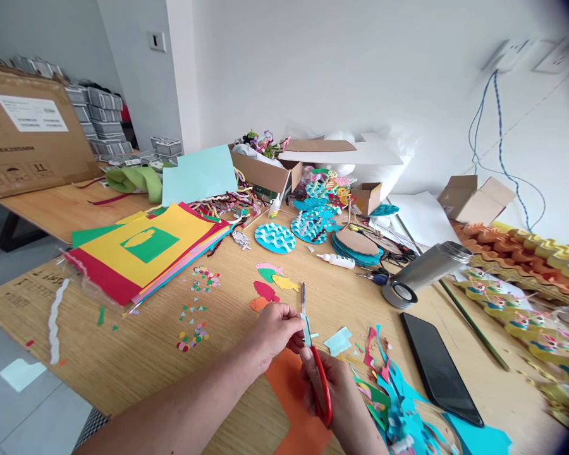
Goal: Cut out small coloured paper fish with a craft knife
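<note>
My right hand (329, 385) is closed round the red handles of a pair of scissors (323, 388), whose blades point away from me. Between the fingertips of my left hand (279, 328) is a small piece of light blue paper (306, 330), lying against the blades. An orange sheet of paper (291, 385) lies beneath both hands. Just beyond my left hand are several cut paper fish, among them a yellow fish (286, 282), a dark red fish (265, 291) and an orange fish (262, 304), partly covered by my fingers. A light blue scrap (338, 341) rests to the right.
Coloured paper sheets (109, 265) are stacked at the left. Blue paper scraps (403, 398), a black phone (440, 366) and a metal flask (429, 265) lie at the right. Wave-patterned blue discs (275, 238) and a glue bottle (336, 260) sit farther back, before a cardboard box (260, 169).
</note>
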Available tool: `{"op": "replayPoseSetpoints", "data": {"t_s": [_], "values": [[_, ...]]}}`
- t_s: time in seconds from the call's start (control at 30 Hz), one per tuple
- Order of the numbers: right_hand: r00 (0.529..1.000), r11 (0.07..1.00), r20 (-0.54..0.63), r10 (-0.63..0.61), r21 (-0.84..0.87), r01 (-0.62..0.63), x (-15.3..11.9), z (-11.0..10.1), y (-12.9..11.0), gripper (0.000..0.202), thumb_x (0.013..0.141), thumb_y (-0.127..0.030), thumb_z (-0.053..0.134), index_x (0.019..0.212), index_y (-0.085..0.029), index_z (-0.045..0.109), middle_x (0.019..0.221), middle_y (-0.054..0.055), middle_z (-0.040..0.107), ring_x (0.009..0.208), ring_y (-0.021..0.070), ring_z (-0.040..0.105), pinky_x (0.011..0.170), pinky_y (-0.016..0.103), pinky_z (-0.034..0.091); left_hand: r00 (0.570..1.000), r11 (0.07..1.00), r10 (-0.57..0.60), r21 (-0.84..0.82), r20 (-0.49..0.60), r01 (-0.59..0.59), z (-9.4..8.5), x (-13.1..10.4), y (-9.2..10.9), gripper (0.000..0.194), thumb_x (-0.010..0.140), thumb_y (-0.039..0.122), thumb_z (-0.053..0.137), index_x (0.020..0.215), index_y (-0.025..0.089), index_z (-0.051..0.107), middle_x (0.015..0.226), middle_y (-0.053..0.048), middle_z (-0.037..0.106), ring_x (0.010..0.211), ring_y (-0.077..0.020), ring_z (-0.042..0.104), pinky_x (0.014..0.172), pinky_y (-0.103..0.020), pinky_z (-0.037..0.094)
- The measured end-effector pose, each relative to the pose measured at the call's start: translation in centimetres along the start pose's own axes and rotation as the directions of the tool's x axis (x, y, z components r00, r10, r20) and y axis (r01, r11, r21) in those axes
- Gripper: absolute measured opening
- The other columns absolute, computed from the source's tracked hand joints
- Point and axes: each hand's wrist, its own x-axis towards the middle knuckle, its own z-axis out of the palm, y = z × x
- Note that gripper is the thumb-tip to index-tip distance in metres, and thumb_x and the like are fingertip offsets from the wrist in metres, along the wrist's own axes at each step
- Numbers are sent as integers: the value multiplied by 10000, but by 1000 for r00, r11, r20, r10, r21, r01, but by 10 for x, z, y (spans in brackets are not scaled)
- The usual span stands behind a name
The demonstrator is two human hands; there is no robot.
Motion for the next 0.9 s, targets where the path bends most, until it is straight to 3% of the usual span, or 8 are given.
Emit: {"op": "replayPoseSetpoints", "data": {"t_s": [0.3,0.5,0.77,0.9], "values": [[1000,999,-11,12,32,-11,-1,0,-1,632,737,-826,478,625,-205,451,403,-57,449,336,76,414,357,198,252,1000,1000,-2,-1,11,2,0,1,-2,203,950,282,607,814,132,597,702,35,585,561,-94,567,550,-233,502],[995,995,-98,35,100,-25,2,-5,0,678,668,-882,469,603,-208,489,343,-44,454,290,80,365,336,216,222,999,999,31,-35,-18,-31,-3,2,0,200,948,266,609,800,133,588,699,38,577,563,-92,559,540,-225,492],[984,976,-170,-43,203,77,-4,-13,-14,512,727,-628,696,559,-177,521,394,-33,488,347,64,385,371,201,251,998,996,57,-71,-30,-59,-3,3,1,222,945,254,613,761,134,577,665,46,566,542,-88,552,529,-220,487],[991,936,-133,5,350,42,-6,-15,-19,447,768,-539,691,570,-159,565,394,-31,479,359,62,371,349,177,228,997,994,67,-87,-49,-71,-4,3,0,215,945,271,613,782,134,586,682,40,578,554,-92,561,539,-227,494]]}}
